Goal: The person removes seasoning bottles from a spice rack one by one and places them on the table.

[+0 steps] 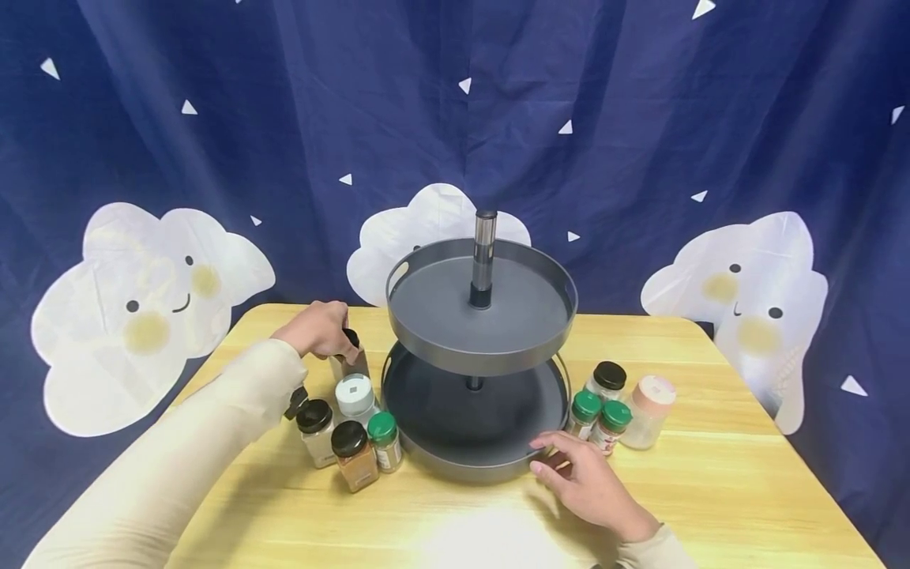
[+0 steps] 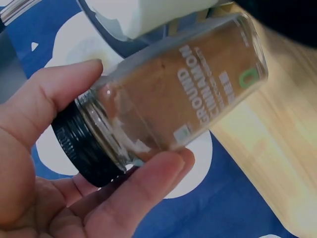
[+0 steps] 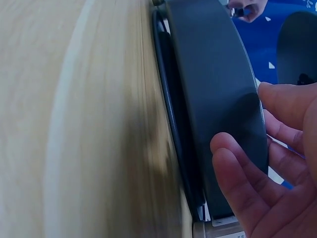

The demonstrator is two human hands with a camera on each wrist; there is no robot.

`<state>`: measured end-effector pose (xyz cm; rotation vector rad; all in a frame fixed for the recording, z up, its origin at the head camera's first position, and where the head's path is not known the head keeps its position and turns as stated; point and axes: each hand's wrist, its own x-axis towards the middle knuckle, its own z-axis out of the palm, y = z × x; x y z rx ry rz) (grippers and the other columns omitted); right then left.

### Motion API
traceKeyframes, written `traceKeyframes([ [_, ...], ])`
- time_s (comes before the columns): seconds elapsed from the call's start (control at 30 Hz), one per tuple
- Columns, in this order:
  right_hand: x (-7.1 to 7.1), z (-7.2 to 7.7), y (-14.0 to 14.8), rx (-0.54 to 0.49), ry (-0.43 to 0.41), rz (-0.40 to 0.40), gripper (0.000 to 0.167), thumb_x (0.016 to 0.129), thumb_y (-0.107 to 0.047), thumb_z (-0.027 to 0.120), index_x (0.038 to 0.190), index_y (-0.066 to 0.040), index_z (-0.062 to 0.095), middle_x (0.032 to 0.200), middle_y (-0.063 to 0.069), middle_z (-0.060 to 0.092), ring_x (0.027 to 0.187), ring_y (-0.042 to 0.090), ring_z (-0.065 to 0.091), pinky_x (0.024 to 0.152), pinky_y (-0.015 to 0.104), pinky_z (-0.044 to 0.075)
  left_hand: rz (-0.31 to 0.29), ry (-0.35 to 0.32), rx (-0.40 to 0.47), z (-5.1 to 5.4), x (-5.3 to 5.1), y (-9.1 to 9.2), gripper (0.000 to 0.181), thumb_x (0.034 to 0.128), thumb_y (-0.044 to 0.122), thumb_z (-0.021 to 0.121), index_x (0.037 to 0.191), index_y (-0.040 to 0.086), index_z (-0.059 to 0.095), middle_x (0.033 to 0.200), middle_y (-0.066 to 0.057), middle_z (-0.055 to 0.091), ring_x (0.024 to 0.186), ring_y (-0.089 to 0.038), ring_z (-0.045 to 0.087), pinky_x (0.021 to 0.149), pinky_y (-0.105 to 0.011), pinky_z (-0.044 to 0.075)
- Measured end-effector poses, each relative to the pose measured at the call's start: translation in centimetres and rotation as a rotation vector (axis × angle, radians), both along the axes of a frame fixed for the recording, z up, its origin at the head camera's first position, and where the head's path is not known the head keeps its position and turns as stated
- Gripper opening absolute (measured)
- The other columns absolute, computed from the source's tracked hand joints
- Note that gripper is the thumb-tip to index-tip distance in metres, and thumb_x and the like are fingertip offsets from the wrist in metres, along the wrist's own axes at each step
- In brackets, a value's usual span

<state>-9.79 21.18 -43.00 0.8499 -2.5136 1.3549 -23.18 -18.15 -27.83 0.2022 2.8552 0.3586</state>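
A ground cinnamon jar (image 2: 168, 84) with a black lid is gripped by my left hand (image 1: 320, 328), the thumb and fingers around its neck and lid. In the head view that jar is partly covered by the hand, left of the two-tier round tray (image 1: 483, 359). Near the front right of the lower tier is my right hand (image 1: 586, 482), its fingers loosely bent beside the rim. The right wrist view shows its fingertips (image 3: 225, 153) against the grey tray wall (image 3: 213, 84); whether they press on it, I cannot tell.
Left of the tray stand several jars: a white-lidded jar (image 1: 355, 395), black-lidded jars (image 1: 355, 458) and a green-lidded jar (image 1: 385, 442). At its right are green-lidded jars (image 1: 613, 423), a black-lidded jar (image 1: 607, 379) and a pink-lidded container (image 1: 648, 411). A blue curtain (image 1: 398, 95) hangs behind the wooden table (image 1: 746, 490).
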Motion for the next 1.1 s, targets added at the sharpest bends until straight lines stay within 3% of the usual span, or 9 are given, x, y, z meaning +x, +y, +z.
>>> traceKeyframes([
  [0.17,-0.1,-0.3,0.0,-0.001,-0.015,0.001,0.019,0.091,-0.011,0.068,0.108,-0.004,0.065,0.109,0.009,0.066,0.078,0.007,0.066,0.062,0.024,0.057,0.007,-0.066,-0.024,-0.2,-0.6,0.2,0.026,0.0718,0.021,0.080,0.074,0.003,0.061,0.072,-0.008,0.060,0.057,-0.016,0.057,0.051,-0.023,0.051],
  [0.6,0.0,0.2,0.0,-0.002,-0.021,-0.006,0.018,0.091,-0.009,0.068,0.107,-0.003,0.065,0.109,0.010,0.066,0.077,0.007,0.066,0.062,0.025,0.057,-0.021,-0.196,0.001,-1.4,-1.6,0.6,0.017,0.0717,0.005,0.079,0.078,0.000,0.064,0.077,-0.008,0.062,0.065,-0.016,0.058,0.060,-0.027,0.057],
  [0.83,0.0,0.1,0.1,-0.008,-0.005,0.001,0.018,0.090,-0.009,0.069,0.107,-0.004,0.065,0.108,0.010,0.067,0.077,0.008,0.066,0.061,0.025,0.057,-0.025,-0.183,-0.036,-1.8,-1.6,0.8,0.021,0.0711,0.002,0.079,0.080,-0.001,0.061,0.081,-0.010,0.059,0.068,-0.019,0.057,0.059,-0.027,0.057],
  [1.1,-0.1,0.0,0.2,-0.007,-0.007,0.008,0.018,0.091,-0.010,0.068,0.108,-0.004,0.065,0.109,0.010,0.067,0.077,0.008,0.066,0.061,0.025,0.057,-0.073,-0.194,-0.110,-1.5,-1.3,1.1,0.016,0.0720,0.002,0.077,0.068,0.004,0.062,0.068,-0.005,0.059,0.058,-0.014,0.052,0.053,-0.022,0.052],
])
